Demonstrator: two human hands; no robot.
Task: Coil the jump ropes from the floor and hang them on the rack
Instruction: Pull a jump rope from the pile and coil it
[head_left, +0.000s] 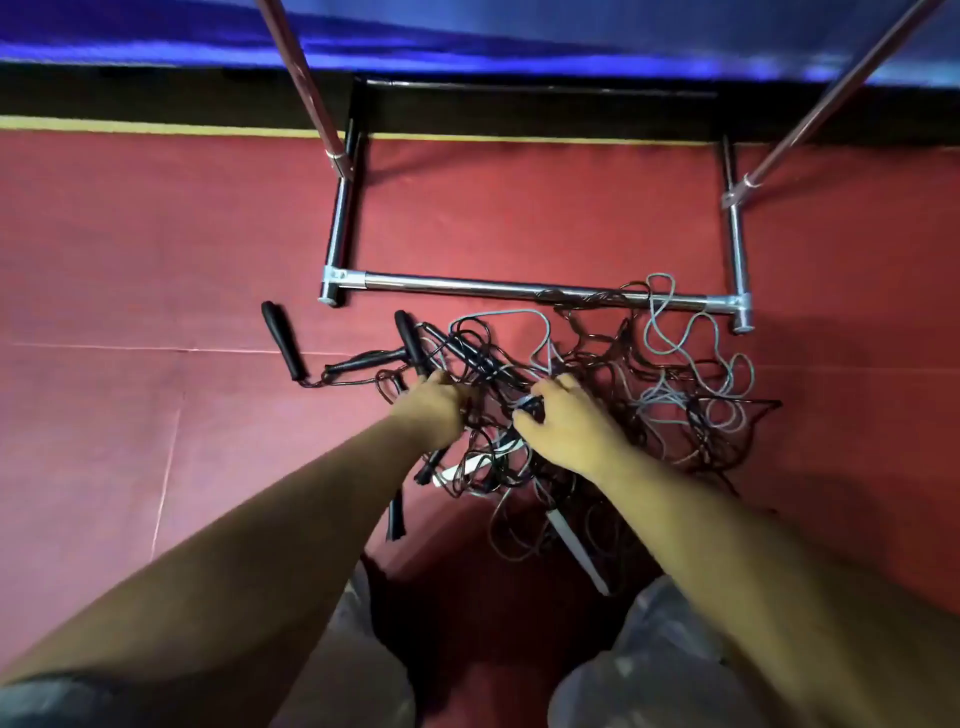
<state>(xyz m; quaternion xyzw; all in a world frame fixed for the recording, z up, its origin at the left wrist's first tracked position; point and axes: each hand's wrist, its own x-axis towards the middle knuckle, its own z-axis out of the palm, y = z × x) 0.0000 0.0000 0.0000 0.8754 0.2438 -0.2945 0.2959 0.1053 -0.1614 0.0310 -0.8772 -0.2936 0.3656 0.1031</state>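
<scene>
Judging by the heap, the job has barely begun: no rope is coiled, and none hangs from any part of the rack that shows.

At far left the red floor (130, 260) lies bare and flat, the widest room for laying out a freed rope. Next comes 1 black handle (283, 338), lying apart from the heap with its cord trailing right into it.

The left hand (434, 402) is curled into the black cords at the heap's left edge, gripping them just below a second black handle (410, 340).

The jump ropes (597, 364) lie on the floor in 1 knotted pile, black and grey strands crossing; how many there are I cannot tell. A white handle (574, 545) pokes out near the knees.

The right hand (569, 423) pinches a pale strand between thumb and fingers at the middle of the pile.

Beyond the hands, the rack's low crossbar (467, 285) runs across, and toward its right end several loops lie over it. I would expect those to snag if pulled hard.

The 2 uprights (306, 78) lean away out of view, so the hanging rail is not visible. Right of the rack foot (743, 312) the floor opens again.
</scene>
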